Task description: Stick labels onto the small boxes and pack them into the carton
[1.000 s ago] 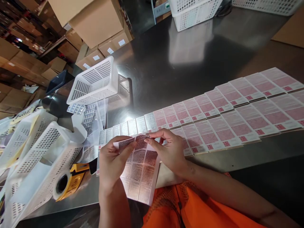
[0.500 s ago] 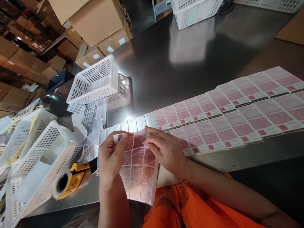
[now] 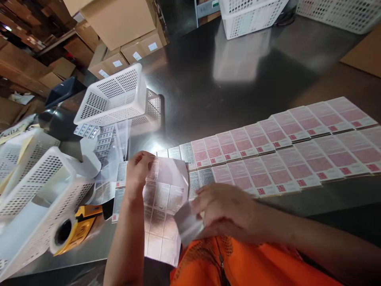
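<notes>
Right hand (image 3: pixel 229 214) and peeled label (image 3: pixel 187 224) motion-blurred; label sheet (image 3: pixel 162 206) print unreadable; basket (image 3: pixel 250 14) cut by top edge

light: dim, overhead | glare: steel table (image 3: pixel 208 79) | blur: right hand (image 3: pixel 226 212) | edges: wide-angle warp

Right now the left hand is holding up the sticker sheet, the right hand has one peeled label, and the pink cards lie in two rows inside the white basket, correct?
Not quite. In the head view the pink cards lie in two rows on the bare metal table, not inside the white basket. The left hand does hold up the sticker sheet, and the right hand has one peeled label.
</notes>
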A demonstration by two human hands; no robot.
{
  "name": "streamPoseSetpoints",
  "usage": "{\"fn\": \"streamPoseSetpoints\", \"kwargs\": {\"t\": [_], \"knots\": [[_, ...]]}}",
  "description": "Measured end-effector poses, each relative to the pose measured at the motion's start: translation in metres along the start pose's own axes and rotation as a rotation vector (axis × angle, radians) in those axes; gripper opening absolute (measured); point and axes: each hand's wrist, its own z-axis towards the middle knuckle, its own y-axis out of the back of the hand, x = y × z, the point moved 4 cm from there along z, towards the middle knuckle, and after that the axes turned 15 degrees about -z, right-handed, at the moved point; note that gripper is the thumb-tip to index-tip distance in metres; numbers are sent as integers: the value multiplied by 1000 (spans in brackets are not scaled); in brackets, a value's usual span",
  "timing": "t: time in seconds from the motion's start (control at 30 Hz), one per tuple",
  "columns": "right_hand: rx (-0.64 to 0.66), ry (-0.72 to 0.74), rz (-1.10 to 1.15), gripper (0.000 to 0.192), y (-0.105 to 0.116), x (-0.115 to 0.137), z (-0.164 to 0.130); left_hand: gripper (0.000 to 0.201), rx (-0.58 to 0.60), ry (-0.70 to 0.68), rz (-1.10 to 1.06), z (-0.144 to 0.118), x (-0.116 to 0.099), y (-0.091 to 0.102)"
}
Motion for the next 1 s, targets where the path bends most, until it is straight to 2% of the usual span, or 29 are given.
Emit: {"fn": "streamPoseSetpoints", "kwargs": {"t": [0.07,0.17,0.33,0.43,0.63,0.87,1.0], "knots": [[-110,-220,16,7,23,-22,7,17,31,-2,23,-1,-2,-13],[-209,-460,50,19,47,-60,21,35,147,3,33,-8,-6,-39],[-113,-622,258,31,53,-107,40,43,542,142,-1,-26,-3,-79],[-83,-689,280,32,52,-120,44,41,673,175,-18,-32,1,-89],[-44,-697,218,31,50,-134,54,33,684,173,120,-32,9,-97],[-27,-674,-134,24,50,-145,65,31,602,169,274,-31,13,-103],[14,-720,-217,27,47,-157,64,40,591,171,384,-30,14,-106]]}}
